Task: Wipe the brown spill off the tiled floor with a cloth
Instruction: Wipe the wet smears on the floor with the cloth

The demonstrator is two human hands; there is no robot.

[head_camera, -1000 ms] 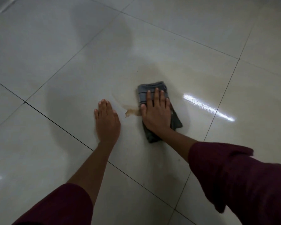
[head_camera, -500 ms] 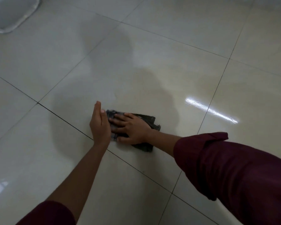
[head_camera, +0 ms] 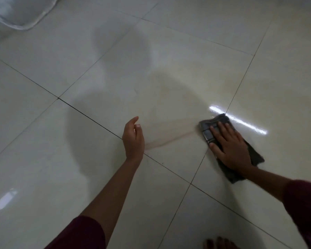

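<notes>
Glossy pale floor tiles (head_camera: 169, 56) fill the view, with a faint brown streak (head_camera: 171, 139) running between the two hands. At its right end the right hand (head_camera: 230, 146) lies flat, fingers spread, pressing a folded grey cloth (head_camera: 257, 157) down, likely so the whole pad soaks up the liquid. The left hand (head_camera: 134, 139) stands on edge at the streak's other end, loosely curled and holding nothing, perhaps for balance.

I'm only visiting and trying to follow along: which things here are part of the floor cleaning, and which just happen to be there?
Part of the job:
- grey cloth
- right hand pressing it flat
- faint brown streak
- tiled floor

Just there:
- left hand, empty
- white object, top left
- toes, bottom edge
</notes>
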